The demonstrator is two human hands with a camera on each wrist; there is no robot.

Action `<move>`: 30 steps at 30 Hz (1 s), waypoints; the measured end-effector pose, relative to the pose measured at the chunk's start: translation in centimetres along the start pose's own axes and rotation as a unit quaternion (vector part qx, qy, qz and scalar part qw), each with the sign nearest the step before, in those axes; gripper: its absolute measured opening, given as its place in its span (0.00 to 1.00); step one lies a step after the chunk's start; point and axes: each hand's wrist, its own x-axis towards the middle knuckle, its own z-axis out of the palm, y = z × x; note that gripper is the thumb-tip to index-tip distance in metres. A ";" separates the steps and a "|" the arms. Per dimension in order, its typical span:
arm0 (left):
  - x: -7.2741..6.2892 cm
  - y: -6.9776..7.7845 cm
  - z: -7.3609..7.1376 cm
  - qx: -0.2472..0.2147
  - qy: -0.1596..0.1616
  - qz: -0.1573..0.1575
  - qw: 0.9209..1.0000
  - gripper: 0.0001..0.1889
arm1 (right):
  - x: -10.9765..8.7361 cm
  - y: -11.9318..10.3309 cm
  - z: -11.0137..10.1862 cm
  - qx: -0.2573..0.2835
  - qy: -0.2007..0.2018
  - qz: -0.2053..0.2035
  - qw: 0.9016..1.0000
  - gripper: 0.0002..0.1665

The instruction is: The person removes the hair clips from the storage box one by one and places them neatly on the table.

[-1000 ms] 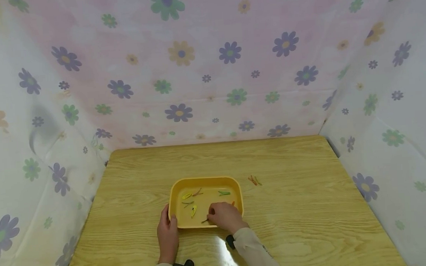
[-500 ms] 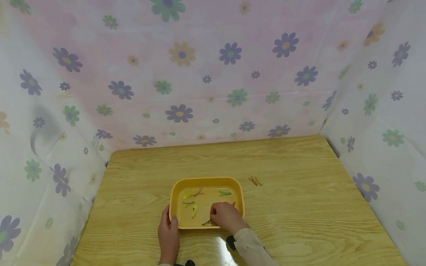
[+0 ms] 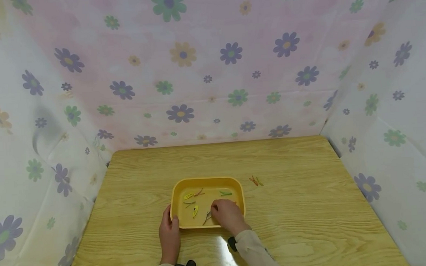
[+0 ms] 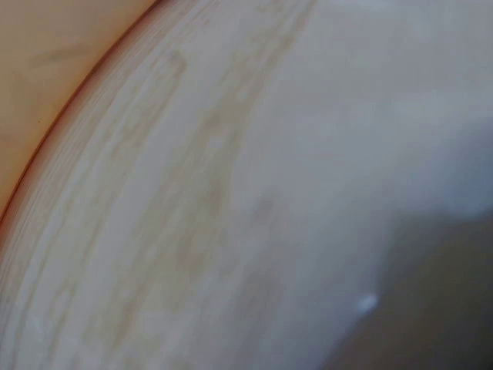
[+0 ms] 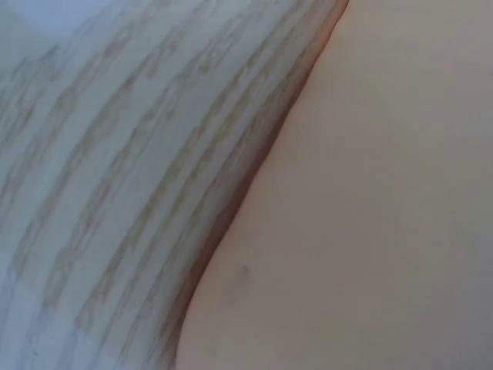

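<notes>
A yellow tray (image 3: 179, 184) stands on the wooden table in the head view. My left hand (image 3: 169, 235) grips its left wall near the front corner, thumb at the rim. My right hand (image 3: 228, 215) reaches over the front right, fingers curled low inside the tray. At its fingertips is a dark hair clip (image 3: 207, 219) with spread prongs; the exact contact is hidden by the hand. Around it in the tray lie a yellow snap clip (image 3: 195, 211), another yellow clip (image 3: 189, 196), a reddish clip (image 3: 199, 192), a dull green clip (image 3: 189, 203) and a green clip (image 3: 225, 193).
Several orange and yellow-green clips (image 3: 254, 181) lie on the table (image 3: 294, 201) right of the tray. Flowered cloth (image 3: 210, 88) walls off the back and both sides. Both wrist views show mostly blurred tabletop and, in the right one, skin (image 5: 370, 193).
The dark clip at my right fingertips has turned to a steeper angle and shows more of its prongs. My left hand keeps its grip on the tray.
</notes>
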 end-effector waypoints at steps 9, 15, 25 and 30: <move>-0.2 -0.3 0.0 0.002 -0.004 -0.013 1.000 0.22 | 0.4 0.1 0.2 0.027 0.047 0.036 0.998 0.04; 0.0 -0.6 0.1 0.002 -0.002 -0.003 1.000 0.22 | 0.7 0.4 0.1 0.051 0.067 0.027 0.996 0.08; 0.1 -0.6 0.2 0.005 0.002 -0.002 1.000 0.21 | 0.6 0.5 -0.1 0.053 0.077 0.009 0.996 0.07; 0.1 -0.6 0.1 0.007 -0.003 -0.003 1.000 0.22 | 0.5 0.4 -0.2 0.096 0.085 0.024 0.992 0.06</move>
